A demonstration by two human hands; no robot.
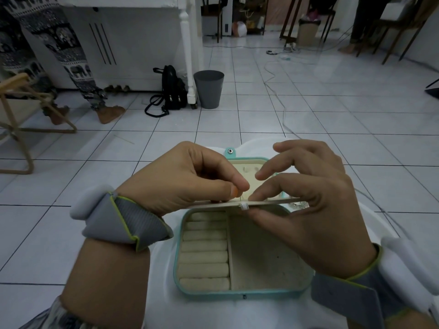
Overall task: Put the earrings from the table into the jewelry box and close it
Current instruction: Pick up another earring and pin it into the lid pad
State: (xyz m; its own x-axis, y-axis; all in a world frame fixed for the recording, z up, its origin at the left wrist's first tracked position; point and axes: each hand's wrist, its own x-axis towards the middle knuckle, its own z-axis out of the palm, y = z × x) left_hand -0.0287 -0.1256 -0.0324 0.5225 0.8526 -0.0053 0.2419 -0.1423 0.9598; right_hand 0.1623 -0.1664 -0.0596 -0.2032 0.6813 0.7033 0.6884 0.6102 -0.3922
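Jewelry box (pixel 242 294) open on white table (pixel 261 312), both hands' grips pinching its inner beige flap (pixel 268 202): left hand (pixel 183 179), right hand (pixel 308 210).

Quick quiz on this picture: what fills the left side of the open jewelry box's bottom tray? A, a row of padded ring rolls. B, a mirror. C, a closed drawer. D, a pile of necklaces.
A: the left part of the jewelry box holds stacked beige ring rolls, beside an open compartment on the right.
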